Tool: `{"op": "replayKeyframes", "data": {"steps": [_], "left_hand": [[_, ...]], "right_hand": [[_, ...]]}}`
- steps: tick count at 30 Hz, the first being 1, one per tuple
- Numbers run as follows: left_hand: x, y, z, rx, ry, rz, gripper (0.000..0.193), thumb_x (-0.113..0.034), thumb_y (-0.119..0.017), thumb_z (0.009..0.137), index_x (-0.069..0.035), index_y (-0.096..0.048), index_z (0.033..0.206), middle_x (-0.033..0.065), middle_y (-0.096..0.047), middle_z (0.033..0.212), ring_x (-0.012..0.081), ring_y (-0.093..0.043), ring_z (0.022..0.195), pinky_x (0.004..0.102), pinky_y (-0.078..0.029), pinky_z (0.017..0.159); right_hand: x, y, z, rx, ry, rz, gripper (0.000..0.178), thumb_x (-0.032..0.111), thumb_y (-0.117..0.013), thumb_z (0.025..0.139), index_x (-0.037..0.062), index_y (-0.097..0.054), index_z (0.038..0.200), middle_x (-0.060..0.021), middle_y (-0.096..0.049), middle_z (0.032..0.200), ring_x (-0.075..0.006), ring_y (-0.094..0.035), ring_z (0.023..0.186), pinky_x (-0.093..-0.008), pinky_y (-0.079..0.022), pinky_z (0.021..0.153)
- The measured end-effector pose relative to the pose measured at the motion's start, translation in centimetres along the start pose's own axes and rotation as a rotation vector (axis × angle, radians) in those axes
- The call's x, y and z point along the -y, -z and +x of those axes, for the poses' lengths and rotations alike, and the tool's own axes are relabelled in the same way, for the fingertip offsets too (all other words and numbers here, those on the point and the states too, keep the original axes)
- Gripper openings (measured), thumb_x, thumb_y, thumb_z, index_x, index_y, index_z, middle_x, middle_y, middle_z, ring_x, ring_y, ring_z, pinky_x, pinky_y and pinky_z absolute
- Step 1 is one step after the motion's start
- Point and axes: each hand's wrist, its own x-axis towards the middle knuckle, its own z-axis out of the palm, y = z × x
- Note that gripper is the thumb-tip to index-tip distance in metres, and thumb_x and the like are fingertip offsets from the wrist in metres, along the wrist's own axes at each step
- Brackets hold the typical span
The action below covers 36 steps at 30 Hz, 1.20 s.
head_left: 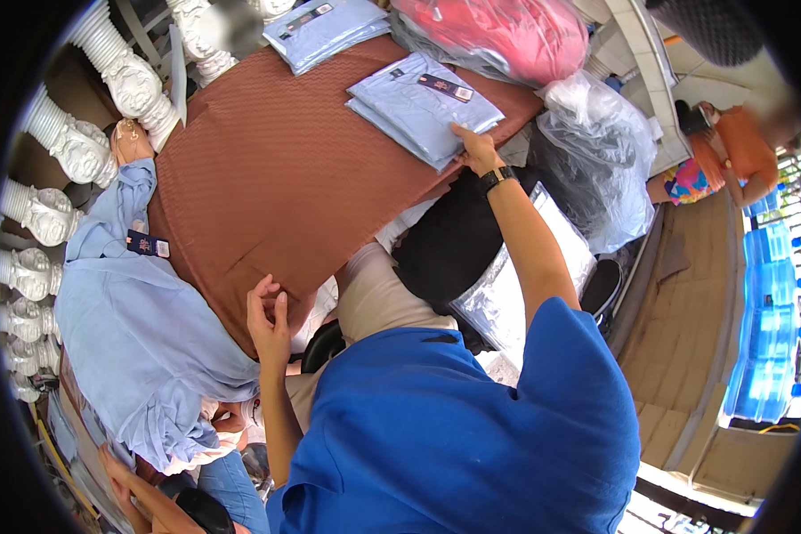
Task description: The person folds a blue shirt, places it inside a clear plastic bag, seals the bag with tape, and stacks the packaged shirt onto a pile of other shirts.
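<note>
My right hand (478, 149) is at the near right corner of a stack of folded light blue shirts (427, 107), thumb on top and the other fingers partly hidden at the edge. The shirts look bagged in clear plastic, with a dark tag (445, 87) on top. Near the table's front edge, my left hand (270, 316) is raised with fingers loosely bent and apart, holding nothing. Left of it, a loose light blue shirt (142, 311) with a dark tag (148, 244) hangs over the table's left side.
A brown cloth (240, 178) covers the table. Another folded shirt pile (325, 31) lies farther back, beside a red bundle in plastic (498, 36). Clear plastic bags (596, 160) stand at the right. A co-worker's hands (125, 476) show at lower left; another person (730, 160) is far right.
</note>
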Motion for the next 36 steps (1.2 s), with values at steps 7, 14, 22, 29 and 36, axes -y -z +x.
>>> {"op": "replayKeyframes", "data": {"steps": [7, 14, 22, 29, 36], "left_hand": [[-0.6, 0.3, -0.3, 0.011, 0.043, -0.057, 0.035, -0.004, -0.063, 0.095, -0.005, -0.060, 0.130, 0.0052, -0.061, 0.106, 0.0113, -0.053, 0.079, 0.0254, -0.046, 0.072], [-0.5, 0.4, -0.2, 0.003, 0.086, -0.042, 0.034, -0.005, -0.064, 0.094, -0.004, -0.060, 0.129, 0.0054, -0.063, 0.105, 0.0100, -0.055, 0.078, 0.0240, -0.045, 0.069], [-0.7, -0.8, 2.0, 0.027, 0.127, -0.115, 0.036, -0.006, -0.064, 0.095, -0.005, -0.058, 0.131, 0.0061, -0.061, 0.111, 0.0100, -0.055, 0.080, 0.0237, -0.047, 0.075], [0.0, -2.4, 4.5, 0.011, 0.272, -0.514, 0.037, -0.008, -0.062, 0.099, -0.003, -0.053, 0.134, 0.0092, -0.059, 0.121, 0.0100, -0.058, 0.085, 0.0253, -0.051, 0.079], [-0.1, -3.0, 4.5, -0.074, 0.055, 0.056, 0.032, -0.008, -0.064, 0.097, -0.002, -0.058, 0.128, 0.0098, -0.061, 0.109, 0.0142, -0.059, 0.078, 0.0289, -0.051, 0.064]], "right_hand": [[1.3, 3.3, 5.1, 0.171, -0.110, 0.178, 0.045, 0.017, -0.079, 0.081, -0.0003, -0.060, 0.117, -0.0139, -0.066, 0.104, -0.0297, -0.067, 0.091, -0.0429, -0.057, 0.078], [1.6, -0.2, 3.1, 0.228, -0.050, 0.288, 0.053, 0.015, -0.074, 0.085, -0.0007, -0.053, 0.132, -0.0153, -0.061, 0.127, -0.0323, -0.062, 0.116, -0.0460, -0.051, 0.102], [2.3, -2.8, 1.3, 0.363, -0.105, 0.371, 0.052, 0.013, -0.074, 0.088, 0.0031, -0.051, 0.134, -0.0166, -0.060, 0.131, -0.0352, -0.059, 0.121, -0.0535, -0.048, 0.106], [3.5, -7.5, -5.1, 0.503, -0.071, 0.426, 0.050, 0.011, -0.074, 0.087, 0.0010, -0.052, 0.131, -0.0147, -0.060, 0.127, -0.0324, -0.060, 0.117, -0.0476, -0.049, 0.105], [10.2, -14.5, -8.6, 0.532, 0.095, 0.474, 0.043, 0.013, -0.071, 0.089, -0.0011, -0.056, 0.127, -0.0139, -0.063, 0.125, -0.0295, -0.061, 0.116, -0.0421, -0.049, 0.106]]}}
